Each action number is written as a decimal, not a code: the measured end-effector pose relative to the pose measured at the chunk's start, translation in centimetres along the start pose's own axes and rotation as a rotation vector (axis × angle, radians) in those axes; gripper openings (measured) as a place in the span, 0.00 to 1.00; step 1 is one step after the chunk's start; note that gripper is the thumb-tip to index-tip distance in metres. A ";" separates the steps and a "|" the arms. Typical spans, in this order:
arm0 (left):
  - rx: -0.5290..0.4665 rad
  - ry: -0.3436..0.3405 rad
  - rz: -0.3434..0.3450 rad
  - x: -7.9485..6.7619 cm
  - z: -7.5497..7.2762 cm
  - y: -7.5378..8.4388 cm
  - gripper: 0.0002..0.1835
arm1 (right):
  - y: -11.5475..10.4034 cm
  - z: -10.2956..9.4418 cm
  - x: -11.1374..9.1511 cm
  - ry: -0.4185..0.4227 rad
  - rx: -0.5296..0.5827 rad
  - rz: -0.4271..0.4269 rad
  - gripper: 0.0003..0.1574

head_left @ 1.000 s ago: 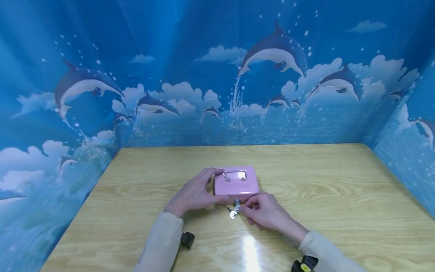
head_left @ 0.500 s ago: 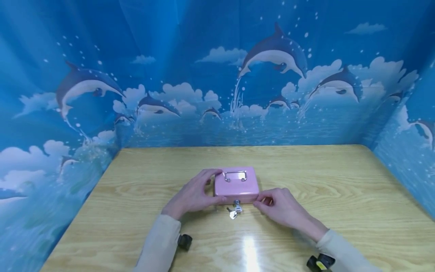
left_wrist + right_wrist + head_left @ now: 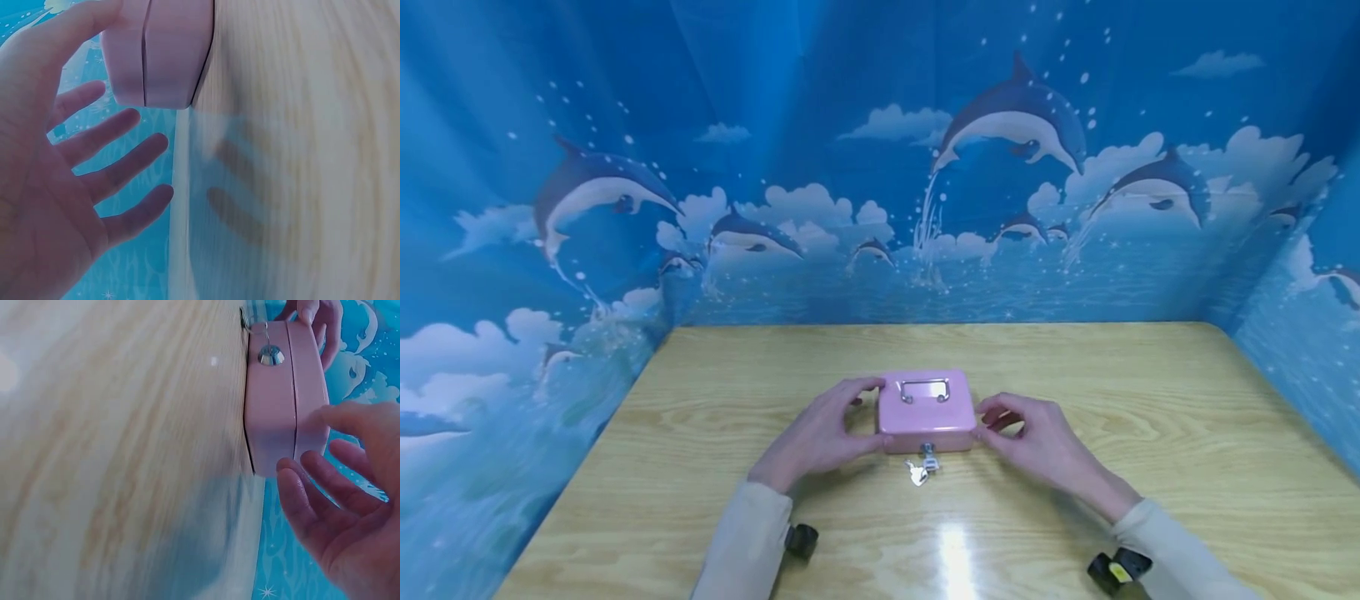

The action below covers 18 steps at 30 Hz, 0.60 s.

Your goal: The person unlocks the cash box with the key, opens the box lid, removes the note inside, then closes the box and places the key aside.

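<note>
While both hands flank it from opposite ends, the pink box [image 3: 927,415] sits upright on the wood-grain counter [image 3: 1112,375], toward the middle. Its lid [image 3: 306,387] is down; a thin dark seam runs between lid and body. A silver handle [image 3: 925,382] lies on top. Lock [image 3: 270,356] on the near face, with keys [image 3: 919,475] just in front of it.

Left hand [image 3: 820,433] at the left end: thumb at the near left corner, index fingertip by the far left corner. Its other fingers [image 3: 128,165] are spread and extended, casting shadows on the counter. Right hand [image 3: 1041,437] at the right end: thumb tip apparently touching the lid near the near right corner, fingers loosely bent; whether those touch the box cannot be told. Neither hand is clamped; the two are apart, box between them.

Light sleeves cover both forearms, left sleeve [image 3: 745,533] and right sleeve [image 3: 1180,550]. Black units show at both wrists, left unit [image 3: 802,542] and right unit [image 3: 1118,571], the latter with a yellow patch. Beyond the far edge: blue backdrop [image 3: 850,83] printed with dolphins, clouds and water, continuing along left and right.
</note>
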<state>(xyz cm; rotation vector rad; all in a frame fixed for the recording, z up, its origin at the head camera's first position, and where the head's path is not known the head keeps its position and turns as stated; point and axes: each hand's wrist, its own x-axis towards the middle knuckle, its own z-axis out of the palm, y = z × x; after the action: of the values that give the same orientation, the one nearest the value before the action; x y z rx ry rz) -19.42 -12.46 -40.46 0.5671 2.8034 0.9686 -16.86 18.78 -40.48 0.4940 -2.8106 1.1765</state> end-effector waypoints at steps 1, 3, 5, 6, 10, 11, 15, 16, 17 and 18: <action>-0.003 0.001 0.004 -0.1 0.0 0.0 0.47 | 0.1 0.0 0.1 0.002 0.006 -0.011 0.16; -0.006 0.003 0.016 -0.2 0.0 -0.1 0.48 | 0.4 0.0 0.2 0.005 0.010 -0.037 0.20; -0.003 0.006 0.023 -0.3 0.0 -0.1 0.48 | 0.6 0.0 0.3 0.002 0.012 -0.064 0.24; -0.001 0.008 0.027 -0.3 0.0 -0.1 0.48 | 0.7 0.1 0.3 0.002 0.012 -0.078 0.26; -0.001 0.011 0.047 -0.4 0.1 -0.1 0.47 | 1.2 0.3 0.5 -0.016 0.019 -0.116 0.32; -0.002 0.011 0.053 -0.4 0.1 -0.1 0.46 | 1.3 0.3 0.6 -0.021 0.019 -0.122 0.33; -0.009 0.007 0.066 -0.4 0.2 -0.2 0.44 | 1.7 0.4 0.8 -0.050 0.033 -0.132 0.35; -0.012 0.006 0.068 -0.3 0.2 -0.2 0.44 | 1.8 0.5 0.8 -0.052 0.036 -0.136 0.35; -0.016 0.006 0.068 -0.4 0.2 -0.2 0.44 | 1.9 0.5 0.9 -0.054 0.039 -0.138 0.34; -0.019 0.006 0.070 -0.3 0.2 -0.2 0.43 | 1.9 0.6 0.9 -0.053 0.041 -0.141 0.34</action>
<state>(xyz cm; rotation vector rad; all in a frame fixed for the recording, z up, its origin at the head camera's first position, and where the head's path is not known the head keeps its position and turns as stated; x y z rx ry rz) -19.12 -12.64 -40.78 0.6646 2.7941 1.0101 -18.29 19.41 -42.03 0.7241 -2.7466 1.2117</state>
